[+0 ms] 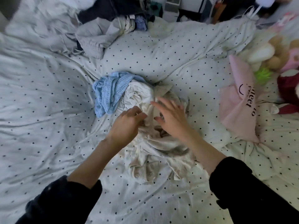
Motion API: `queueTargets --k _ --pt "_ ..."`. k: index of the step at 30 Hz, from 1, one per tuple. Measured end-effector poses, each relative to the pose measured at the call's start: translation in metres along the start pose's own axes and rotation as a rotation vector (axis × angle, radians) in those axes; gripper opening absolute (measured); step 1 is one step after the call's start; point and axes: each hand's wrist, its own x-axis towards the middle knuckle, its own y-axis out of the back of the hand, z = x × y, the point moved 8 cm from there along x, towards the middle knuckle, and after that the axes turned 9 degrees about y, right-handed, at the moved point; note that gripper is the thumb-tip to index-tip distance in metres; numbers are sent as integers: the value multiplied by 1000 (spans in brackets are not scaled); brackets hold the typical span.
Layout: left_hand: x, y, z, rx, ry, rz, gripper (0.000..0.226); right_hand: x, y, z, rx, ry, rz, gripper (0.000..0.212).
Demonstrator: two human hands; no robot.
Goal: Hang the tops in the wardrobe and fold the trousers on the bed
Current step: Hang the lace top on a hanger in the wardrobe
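A crumpled cream garment (153, 152) lies in the middle of the bed, bunched into a heap that runs toward me. A light blue knitted top (108, 92) lies against its far left side. My left hand (127, 125) rests on the cream heap with its fingers pinched on a fold of the fabric. My right hand (171, 117) hovers just above the same heap, fingers spread and holding nothing. Both arms wear black sleeves.
The bed is covered by a white duvet with dark dots (48, 126). A grey and dark pile of clothes (97, 34) sits at the far edge. A pink printed bag (239, 101) and soft toys (275, 54) lie at the right.
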Motion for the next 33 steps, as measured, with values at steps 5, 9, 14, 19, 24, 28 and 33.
queueTargets --k 5,9,14,19,24,28,33 --pt "-22 109 29 3 -101 137 38 16 62 -54 -59 168 22 30" --pt "-61 197 28 9 -6 338 38 17 125 -102 -84 218 162 22" --pt "-119 280 30 15 64 569 23 12 195 -158 -54 197 362 13" --pt "-205 380 17 78 210 863 22 16 248 -239 -66 249 457 24" --pt "-311 459 -23 195 375 1013 23 20 289 -370 54 418 600 20" --pt "-406 508 -65 249 480 1110 23 22 297 -491 121 591 648 20" --pt "-521 572 -124 365 610 1238 26 21 288 -644 168 755 681 18"
